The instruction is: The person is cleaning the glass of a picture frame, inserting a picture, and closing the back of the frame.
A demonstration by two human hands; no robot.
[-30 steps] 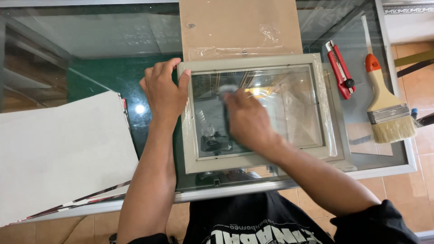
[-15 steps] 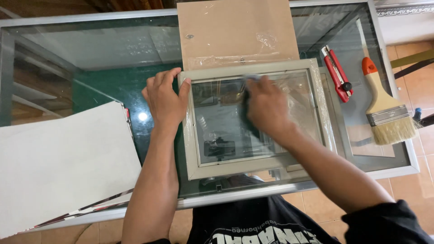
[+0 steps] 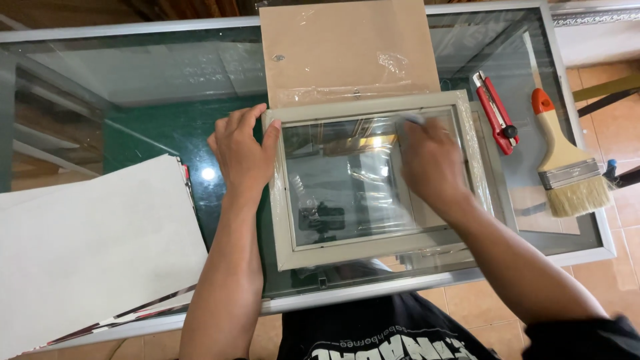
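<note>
Picture frame [image 3: 373, 183], pale grey-green with a glass pane, lies flat on the glass table [image 3: 133, 73] under both of our hands. Our left hand [image 3: 241, 150] rests palm down on the frame's left rail, the fingers spread and slightly curled, the thumb hooked over the upper left corner; it pins the frame and grips nothing. Our right hand [image 3: 432, 160] lies on the pane near the upper right corner, the fingers bent and closed over a small pale cloth [image 3: 410, 120], of which only a corner peeks out beyond the fingertips. Both forearms reach in from the near edge, the right one slanting across the frame's lower right corner. The pane reflects light and a dark shape, and clear plastic wrap clings loosely around the frame's edges. Beyond our fingertips, touching the frame's far rail, lies a brown backing board [image 3: 347, 50] with plastic film on it. Beside our right hand, well clear of the fingers, we see a red utility knife [image 3: 495, 112] and a paintbrush [image 3: 567, 163] with an orange-tipped handle. Outside our left hand lies a large white sheet [image 3: 87, 247].
</note>
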